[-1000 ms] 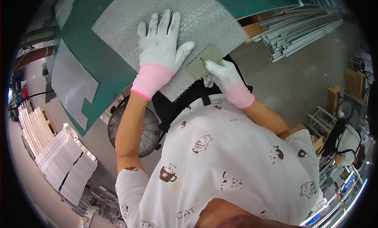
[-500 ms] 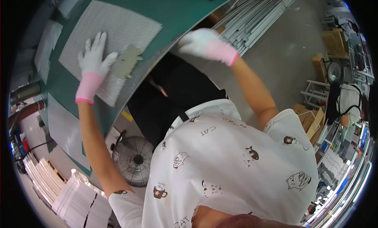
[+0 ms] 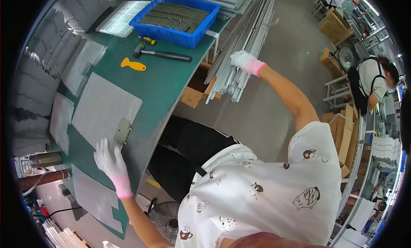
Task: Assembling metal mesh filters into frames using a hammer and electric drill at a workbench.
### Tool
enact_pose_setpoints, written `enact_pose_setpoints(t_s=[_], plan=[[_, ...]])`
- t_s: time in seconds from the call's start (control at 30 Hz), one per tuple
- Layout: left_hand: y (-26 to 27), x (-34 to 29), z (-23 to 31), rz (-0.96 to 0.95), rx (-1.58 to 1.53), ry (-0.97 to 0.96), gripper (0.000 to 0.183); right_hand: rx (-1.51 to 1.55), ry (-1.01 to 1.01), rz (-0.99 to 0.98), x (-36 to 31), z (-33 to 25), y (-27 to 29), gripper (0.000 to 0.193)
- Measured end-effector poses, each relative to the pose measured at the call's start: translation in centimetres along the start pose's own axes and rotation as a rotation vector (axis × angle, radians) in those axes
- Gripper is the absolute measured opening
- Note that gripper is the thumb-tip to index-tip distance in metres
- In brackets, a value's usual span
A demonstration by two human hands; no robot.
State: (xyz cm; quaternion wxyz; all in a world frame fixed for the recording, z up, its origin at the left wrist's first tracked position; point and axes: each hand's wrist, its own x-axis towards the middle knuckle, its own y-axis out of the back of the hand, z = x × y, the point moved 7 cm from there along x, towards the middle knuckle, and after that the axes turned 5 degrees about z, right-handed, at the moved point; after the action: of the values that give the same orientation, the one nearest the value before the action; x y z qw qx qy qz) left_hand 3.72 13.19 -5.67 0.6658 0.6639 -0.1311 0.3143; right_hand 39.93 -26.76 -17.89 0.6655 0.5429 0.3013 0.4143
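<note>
Fingers [image 3: 105, 148] outstretched, left hand [image 3: 112, 163] is overlapping mesh [image 3: 104, 106] at its lower edge, frame left; right hand [image 3: 245, 61], grip unclear, is showing over bars [image 3: 258, 41], upper centre.

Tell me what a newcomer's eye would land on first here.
Probably the bright blue bin, packed with small drab pieces, toward the far end of the green table. Nearer lie a yellow scraper and a hammer. Then the gloved left hand, by the near corner of the mesh sheet, and the right hand, at the long metal strips.
</note>
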Motion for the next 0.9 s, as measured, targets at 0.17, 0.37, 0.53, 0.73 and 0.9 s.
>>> enact_pose_setpoints(t_s=[0.17,0.37,0.53,0.73,0.9], plan=[[6.0,-2.9,4.4,0.056,-0.222,0.114,0.037,-0.267,-0.204,0.662,-1.0,-1.9,12.0,0.037],[1.9,-5.0,16.4,-0.088,-1.447,0.519,0.059,0.157,0.312,0.722,-1.0,-25.3,23.6,0.021],[3.2,-6.8,13.5,0.610,-1.548,0.895,0.043,1.628,-0.437,0.890,-2.9,-27.1,17.7,0.029],[13.0,-12.4,-4.5,0.672,-2.491,0.447,0.028,2.885,-0.737,0.903,4.8,-14.0,11.9,0.045],[27.7,-28.3,-27.7,1.487,-1.096,0.723,0.017,2.844,-0.430,1.320,1.1,3.5,9.2,0.026]])
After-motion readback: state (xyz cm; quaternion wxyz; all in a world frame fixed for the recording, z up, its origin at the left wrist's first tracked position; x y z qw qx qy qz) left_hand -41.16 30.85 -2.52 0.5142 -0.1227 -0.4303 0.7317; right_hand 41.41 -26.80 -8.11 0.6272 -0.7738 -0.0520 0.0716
